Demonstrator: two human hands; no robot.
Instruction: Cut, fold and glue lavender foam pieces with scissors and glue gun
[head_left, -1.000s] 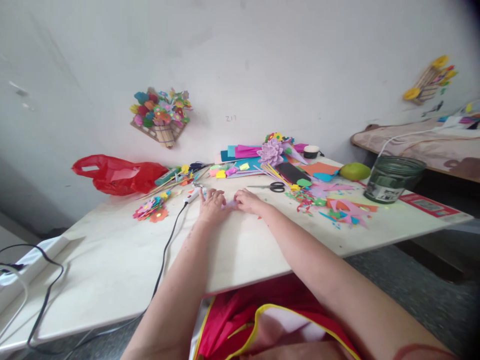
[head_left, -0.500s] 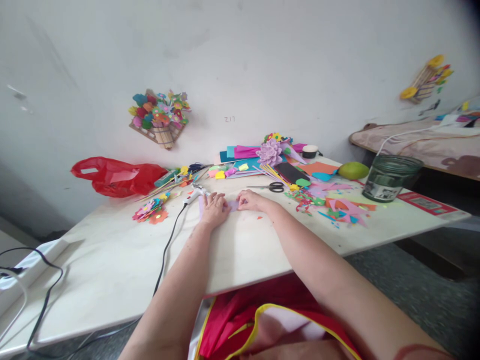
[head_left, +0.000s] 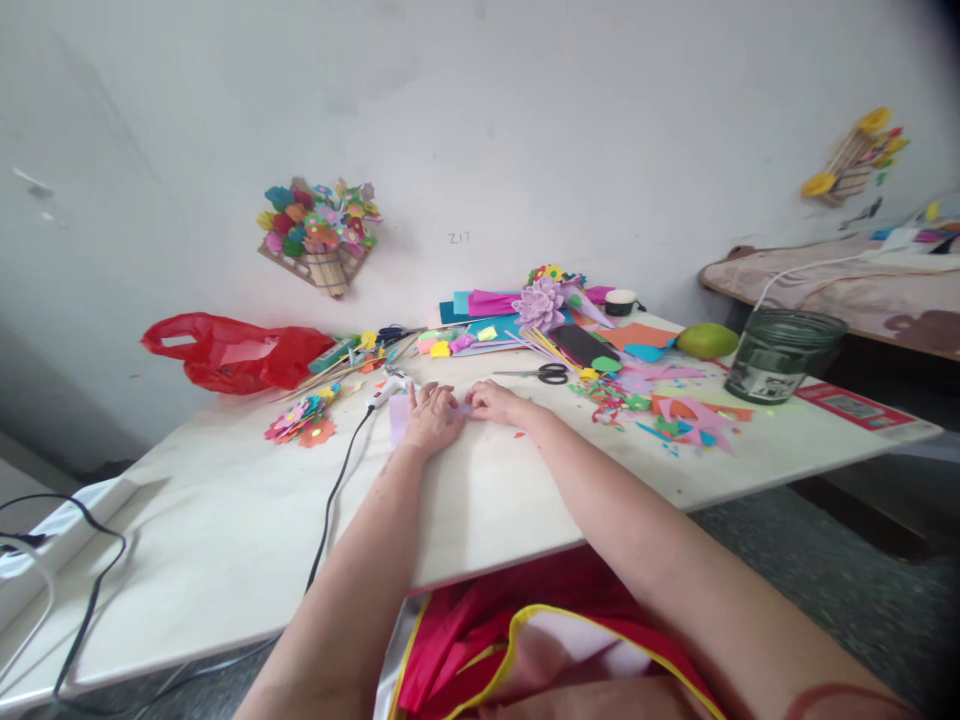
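Observation:
A light purple sheet (head_left: 398, 420) lies on the white table, partly under my left hand (head_left: 431, 420). That hand rests on it with its fingers spread. Close on the right, my right hand (head_left: 491, 402) has its fingers pinched on the sheet's right end, near my left fingertips. A white glue gun (head_left: 386, 391) with a black cord lies just behind and left of my left hand. Black-handled scissors (head_left: 553, 374) lie to the right, behind my right hand. My hands cover most of the sheet.
A red plastic bag (head_left: 240, 355) and stacked foam flowers (head_left: 301, 420) lie to the left. Coloured scraps (head_left: 694, 420), a purple flower (head_left: 540, 303), a green fruit (head_left: 707, 341) and a glass jar (head_left: 784, 355) are at the right. A power strip (head_left: 67, 525) sits far left.
More of the purple sheet shows left of my left hand. My right hand has shifted slightly left, closer to my left fingers.

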